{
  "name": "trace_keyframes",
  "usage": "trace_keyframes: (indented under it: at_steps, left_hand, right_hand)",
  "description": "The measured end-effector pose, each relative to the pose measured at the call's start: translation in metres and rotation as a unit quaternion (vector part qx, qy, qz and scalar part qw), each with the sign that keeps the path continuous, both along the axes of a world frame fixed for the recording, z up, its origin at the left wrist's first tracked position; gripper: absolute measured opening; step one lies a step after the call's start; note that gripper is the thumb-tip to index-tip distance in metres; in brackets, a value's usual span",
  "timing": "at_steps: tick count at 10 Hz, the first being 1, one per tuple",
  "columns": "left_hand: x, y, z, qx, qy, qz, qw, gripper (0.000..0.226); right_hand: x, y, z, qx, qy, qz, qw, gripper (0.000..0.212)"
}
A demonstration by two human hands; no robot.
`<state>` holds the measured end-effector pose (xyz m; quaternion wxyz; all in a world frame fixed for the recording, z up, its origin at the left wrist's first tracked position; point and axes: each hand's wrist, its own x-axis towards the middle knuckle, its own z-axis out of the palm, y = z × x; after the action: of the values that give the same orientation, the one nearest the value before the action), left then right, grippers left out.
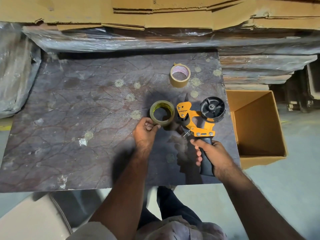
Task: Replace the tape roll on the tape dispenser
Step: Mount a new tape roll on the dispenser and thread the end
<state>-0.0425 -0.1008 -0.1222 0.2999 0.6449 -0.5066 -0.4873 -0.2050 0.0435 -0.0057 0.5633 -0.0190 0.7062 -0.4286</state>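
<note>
My right hand (pixel 213 154) grips the black handle of the orange tape dispenser (pixel 195 121), held above the right side of the table. Its black spool hub (pixel 212 110) carries no roll. My left hand (pixel 146 132) pinches the near edge of a clear-brown tape roll (pixel 168 119) with a yellow printed core, just left of the dispenser's front end. A second roll, tan with a white core (pixel 180 76), stands on the table farther back.
The dark, stained tabletop (pixel 86 118) is wrapped in film. An open cardboard box (pixel 258 122) sits off the table's right edge. Flattened cartons (pixel 173 13) and plastic-wrapped stacks (pixel 121 38) line the back. A chair (pixel 34 215) is at lower left.
</note>
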Motion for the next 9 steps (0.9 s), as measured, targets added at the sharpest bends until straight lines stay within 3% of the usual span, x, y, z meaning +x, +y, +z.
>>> trace_keyframes:
  at_steps: [2, 4, 5, 9]
  left_hand:
    - [0.002, -0.009, -0.006, 0.011, -0.037, -0.038, 0.999, 0.03]
    - [0.01, -0.012, 0.01, -0.095, -0.141, -0.113, 0.979, 0.021]
    - [0.009, -0.011, 0.013, -0.106, -0.159, -0.124, 0.974, 0.021]
    - [0.016, -0.013, 0.015, -0.084, -0.194, -0.148, 0.966, 0.021]
  right_hand:
    - [0.002, 0.002, -0.002, 0.007, 0.004, 0.001, 1.0, 0.025]
    - [0.003, 0.001, -0.003, 0.008, 0.004, 0.002, 1.0, 0.026]
    - [0.004, 0.0, -0.003, 0.008, 0.002, 0.002, 1.0, 0.025]
    - [0.0, 0.0, -0.003, 0.002, 0.001, 0.0, 1.0, 0.025]
